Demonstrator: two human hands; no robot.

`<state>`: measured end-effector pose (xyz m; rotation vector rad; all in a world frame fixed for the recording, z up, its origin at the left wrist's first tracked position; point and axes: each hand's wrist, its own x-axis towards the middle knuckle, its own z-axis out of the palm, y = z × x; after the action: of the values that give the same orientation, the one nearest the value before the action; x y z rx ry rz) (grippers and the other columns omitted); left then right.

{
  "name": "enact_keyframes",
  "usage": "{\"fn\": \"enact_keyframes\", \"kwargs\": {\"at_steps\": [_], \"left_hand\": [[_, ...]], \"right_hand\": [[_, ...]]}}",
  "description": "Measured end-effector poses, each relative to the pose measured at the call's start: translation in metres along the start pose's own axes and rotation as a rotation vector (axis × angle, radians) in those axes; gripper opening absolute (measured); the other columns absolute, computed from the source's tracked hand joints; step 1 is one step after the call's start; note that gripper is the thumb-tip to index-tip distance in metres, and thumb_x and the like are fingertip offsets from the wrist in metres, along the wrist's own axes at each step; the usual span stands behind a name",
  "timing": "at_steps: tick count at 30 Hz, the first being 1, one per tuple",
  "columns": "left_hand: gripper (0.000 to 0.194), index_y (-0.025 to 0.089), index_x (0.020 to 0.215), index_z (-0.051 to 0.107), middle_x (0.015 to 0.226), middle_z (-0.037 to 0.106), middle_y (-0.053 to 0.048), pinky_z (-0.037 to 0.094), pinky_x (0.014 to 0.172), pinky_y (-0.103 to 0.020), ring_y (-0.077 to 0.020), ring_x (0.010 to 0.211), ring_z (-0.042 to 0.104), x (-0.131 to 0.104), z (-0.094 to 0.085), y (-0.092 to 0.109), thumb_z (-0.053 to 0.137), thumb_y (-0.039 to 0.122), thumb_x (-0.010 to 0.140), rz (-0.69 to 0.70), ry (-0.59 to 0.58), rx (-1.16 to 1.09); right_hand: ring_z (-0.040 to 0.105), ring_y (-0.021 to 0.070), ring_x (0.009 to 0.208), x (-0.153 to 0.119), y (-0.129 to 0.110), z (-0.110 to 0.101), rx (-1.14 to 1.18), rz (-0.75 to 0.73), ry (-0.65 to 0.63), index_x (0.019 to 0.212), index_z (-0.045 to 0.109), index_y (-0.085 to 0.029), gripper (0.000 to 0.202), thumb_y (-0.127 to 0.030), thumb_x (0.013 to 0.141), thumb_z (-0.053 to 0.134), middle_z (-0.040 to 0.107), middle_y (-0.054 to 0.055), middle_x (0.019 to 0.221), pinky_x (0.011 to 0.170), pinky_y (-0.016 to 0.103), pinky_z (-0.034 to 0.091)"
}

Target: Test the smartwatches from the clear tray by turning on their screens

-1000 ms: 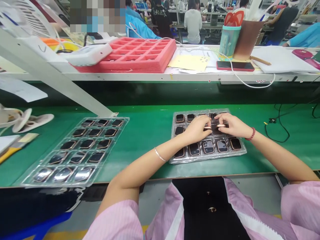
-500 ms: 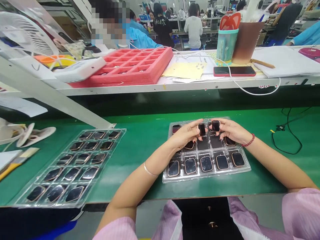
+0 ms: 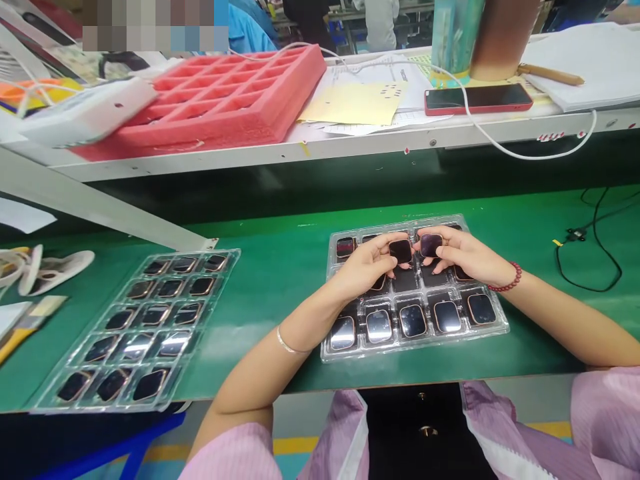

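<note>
My left hand (image 3: pixel 371 261) pinches a square dark-faced watch case (image 3: pixel 401 251) with a gold-coloured rim. Close beside it, a second such watch case (image 3: pixel 431 245) is gripped between the thumb and fingers of my right hand (image 3: pixel 467 257). Both are held above a clear plastic tray (image 3: pixel 415 343), with their dark faces turned up toward me. More watch cases lie in the tray's pockets, such as the one in the front row (image 3: pixel 413 321). Two middle pockets under my hands hold no watch case. My hands partly hide the back rows.
On the left of the green bench (image 3: pixel 260 300) lies another clear tray (image 3: pixel 183 367) full of watch cases. A brush (image 3: pixel 33 323) is at the far left, a black cable (image 3: pixel 575 235) at right. The shelf above bears a red foam tray (image 3: pixel 280 100) and a phone (image 3: pixel 477 99).
My view has tipped downward and come closer. Both watch cases have been tilted so that their faces show more fully; each stays in the same hand.
</note>
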<state>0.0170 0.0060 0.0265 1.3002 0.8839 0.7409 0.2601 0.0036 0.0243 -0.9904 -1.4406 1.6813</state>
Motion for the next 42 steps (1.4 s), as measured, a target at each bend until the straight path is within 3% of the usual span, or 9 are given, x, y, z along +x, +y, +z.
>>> {"fn": "enact_keyframes", "kwargs": {"at_steps": [3, 8, 16, 20, 23, 28, 42], "left_hand": [[0.051, 0.015, 0.131, 0.061, 0.112, 0.074, -0.011, 0.053, 0.064, -0.024, -0.0199, 0.09, 0.073, -0.0006, 0.0013, -0.0001, 0.064, 0.016, 0.08, -0.006, 0.022, 0.023], [0.047, 0.014, 0.128, 0.062, 0.109, 0.074, -0.01, 0.052, 0.063, -0.023, -0.0197, 0.088, 0.074, -0.0003, 0.0024, -0.0012, 0.064, 0.016, 0.081, 0.009, 0.035, 0.054], [0.032, 0.013, 0.109, 0.07, 0.09, 0.075, -0.008, 0.047, 0.052, -0.022, -0.0172, 0.07, 0.072, -0.0029, 0.004, -0.0003, 0.064, 0.037, 0.088, 0.044, 0.07, 0.097], [0.04, 0.014, 0.116, 0.066, 0.11, 0.074, -0.01, 0.052, 0.06, -0.022, -0.0165, 0.079, 0.073, -0.0029, 0.0055, 0.0011, 0.072, 0.025, 0.078, 0.083, 0.056, 0.049], [0.039, 0.013, 0.111, 0.066, 0.106, 0.074, -0.008, 0.056, 0.068, -0.024, -0.014, 0.076, 0.072, -0.0029, 0.0075, 0.0024, 0.074, 0.019, 0.074, 0.101, 0.055, 0.031], [0.026, 0.012, 0.102, 0.067, 0.087, 0.073, -0.005, 0.057, 0.065, -0.026, -0.0131, 0.068, 0.068, -0.0028, 0.0095, 0.0028, 0.07, 0.021, 0.078, 0.1, 0.049, 0.043], [0.032, 0.013, 0.105, 0.068, 0.103, 0.077, -0.009, 0.057, 0.062, -0.026, -0.0133, 0.067, 0.068, -0.0047, 0.0079, 0.0036, 0.074, 0.028, 0.077, 0.092, 0.072, 0.097]], "right_hand": [[0.073, 0.0142, 0.081, 0.0, 0.0003, 0.0039, -0.066, -0.051, 0.008, 0.124, 0.063, -0.018, 0.038, -0.012, 0.086, 0.063, 0.075, 0.008, 0.113, 0.065, 0.026, 0.065], [0.069, 0.012, 0.07, -0.0009, 0.0003, 0.0085, -0.084, -0.104, 0.044, 0.115, 0.063, -0.017, 0.032, -0.014, 0.084, 0.063, 0.077, 0.008, 0.106, 0.057, 0.023, 0.06], [0.063, 0.0099, 0.058, -0.0044, -0.002, 0.0093, -0.138, -0.127, 0.073, 0.098, 0.068, -0.016, 0.015, -0.027, 0.09, 0.062, 0.076, 0.005, 0.084, 0.055, 0.023, 0.056], [0.066, 0.0116, 0.066, -0.0046, -0.0002, 0.0094, -0.148, -0.138, 0.062, 0.11, 0.066, -0.017, 0.027, -0.021, 0.083, 0.067, 0.077, 0.007, 0.098, 0.054, 0.022, 0.056], [0.068, 0.012, 0.068, -0.0045, 0.0016, 0.0096, -0.168, -0.132, 0.048, 0.115, 0.064, -0.017, 0.033, -0.02, 0.082, 0.068, 0.076, 0.007, 0.101, 0.056, 0.023, 0.058], [0.067, 0.0102, 0.063, -0.0053, 0.0022, 0.0098, -0.218, -0.107, 0.047, 0.112, 0.065, -0.016, 0.025, -0.023, 0.088, 0.067, 0.076, 0.006, 0.095, 0.056, 0.022, 0.058], [0.068, 0.0099, 0.061, -0.0044, 0.0049, 0.0112, -0.241, -0.108, 0.035, 0.11, 0.064, -0.016, 0.023, -0.024, 0.089, 0.064, 0.076, 0.006, 0.096, 0.054, 0.021, 0.056]]}}
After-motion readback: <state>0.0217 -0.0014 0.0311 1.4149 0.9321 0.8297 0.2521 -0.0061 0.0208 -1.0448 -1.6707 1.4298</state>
